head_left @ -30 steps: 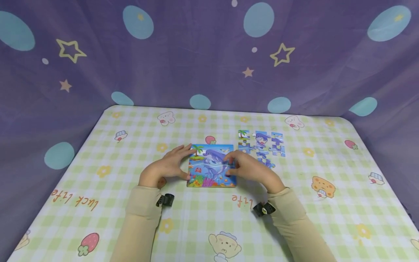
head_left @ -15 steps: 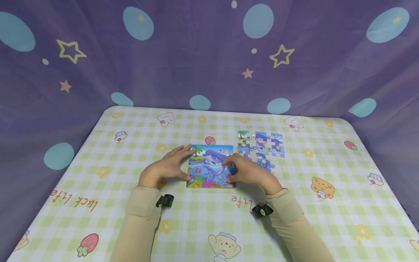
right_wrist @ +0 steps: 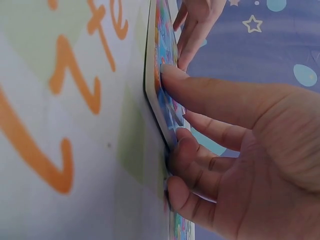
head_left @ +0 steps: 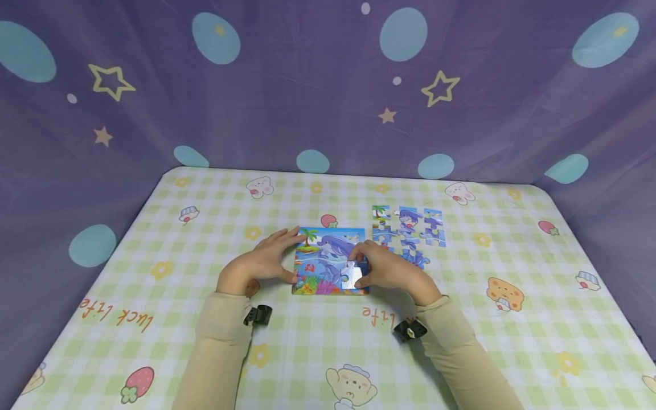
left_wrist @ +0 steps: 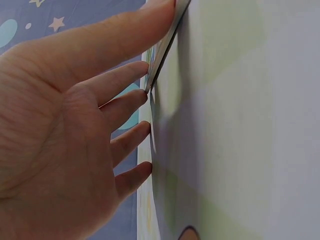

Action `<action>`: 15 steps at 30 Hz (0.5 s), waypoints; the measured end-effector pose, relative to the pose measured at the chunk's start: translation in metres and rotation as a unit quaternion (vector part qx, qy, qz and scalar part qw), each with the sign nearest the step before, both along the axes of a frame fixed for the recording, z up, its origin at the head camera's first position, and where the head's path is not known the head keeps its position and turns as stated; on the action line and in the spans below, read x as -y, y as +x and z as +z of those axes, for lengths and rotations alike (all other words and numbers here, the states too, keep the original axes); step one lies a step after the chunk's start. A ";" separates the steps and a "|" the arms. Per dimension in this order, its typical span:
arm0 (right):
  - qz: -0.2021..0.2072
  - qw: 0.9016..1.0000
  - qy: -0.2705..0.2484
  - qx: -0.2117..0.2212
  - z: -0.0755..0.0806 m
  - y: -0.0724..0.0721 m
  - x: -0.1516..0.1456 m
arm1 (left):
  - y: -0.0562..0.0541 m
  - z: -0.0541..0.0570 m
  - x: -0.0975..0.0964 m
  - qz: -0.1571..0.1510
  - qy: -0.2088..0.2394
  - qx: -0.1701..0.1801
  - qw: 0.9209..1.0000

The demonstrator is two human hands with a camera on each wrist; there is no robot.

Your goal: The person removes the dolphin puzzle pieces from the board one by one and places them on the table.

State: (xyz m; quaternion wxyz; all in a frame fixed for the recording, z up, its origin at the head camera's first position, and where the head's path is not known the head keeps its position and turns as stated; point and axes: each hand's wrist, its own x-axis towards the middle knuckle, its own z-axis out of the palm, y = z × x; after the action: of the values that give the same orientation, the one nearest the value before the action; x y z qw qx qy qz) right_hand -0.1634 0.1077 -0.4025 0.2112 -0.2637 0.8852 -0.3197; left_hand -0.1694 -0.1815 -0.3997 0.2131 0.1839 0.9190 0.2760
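A dolphin jigsaw puzzle (head_left: 325, 267) lies flat on the table in front of me. My left hand (head_left: 263, 263) spans its left side; in the left wrist view the thumb touches the board's edge (left_wrist: 165, 47) and the fairly straight fingers reach down to the edge and the tablecloth. At the lower right corner, my right hand (head_left: 389, 265) pinches a puzzle piece (head_left: 352, 275) whose surface glints, tilted up from the picture. The right wrist view shows the thumb on the picture side, above the board's thick rim (right_wrist: 154, 100); the fingertips partly hide the piece.
Several puzzle pieces (head_left: 409, 217) lie grouped right of the board, the nearest partly behind my right hand. A green checked tablecloth (head_left: 287, 353) covers the table. Behind its far edge hangs a purple curtain (head_left: 328, 85).
The piece in my right hand has tilted, so it now catches the light and stands out from the picture. My right fingers have shifted slightly; the left hand stays in place.
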 end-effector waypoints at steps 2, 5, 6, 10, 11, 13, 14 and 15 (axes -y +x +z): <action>0.000 1.000 -0.006 0.003 0.000 0.000 0.000 | 0.000 0.000 0.000 0.001 -0.001 -0.001 1.000; 0.002 1.000 -0.013 0.004 0.000 0.001 0.000 | 0.000 0.000 0.000 0.002 -0.001 0.000 1.000; 0.002 1.000 -0.015 0.005 0.000 0.001 -0.001 | 0.000 0.000 0.000 0.002 -0.001 0.001 1.000; 0.008 1.000 -0.024 0.001 -0.001 0.001 -0.001 | 0.000 0.000 0.000 0.003 -0.001 0.001 1.000; 0.009 1.000 -0.028 0.002 -0.001 0.001 -0.001 | 0.000 0.000 0.000 0.002 -0.001 0.001 1.000; 0.008 0.999 -0.035 0.002 0.000 0.001 -0.001 | 0.000 0.000 0.000 0.003 -0.001 0.002 1.000; 0.006 0.999 -0.039 0.003 -0.001 0.001 -0.001 | 0.000 0.000 0.000 0.003 -0.002 0.002 1.000; 0.006 0.999 -0.043 0.002 -0.001 0.000 -0.001 | 0.000 0.000 -0.001 0.003 -0.002 0.002 1.000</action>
State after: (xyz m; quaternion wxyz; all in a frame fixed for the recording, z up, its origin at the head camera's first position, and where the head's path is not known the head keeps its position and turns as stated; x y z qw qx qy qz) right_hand -0.1630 0.1091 -0.4033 0.2035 -0.2770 0.8686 -0.3570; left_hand -0.1690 -0.1810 -0.3999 0.2145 0.1802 0.9196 0.2756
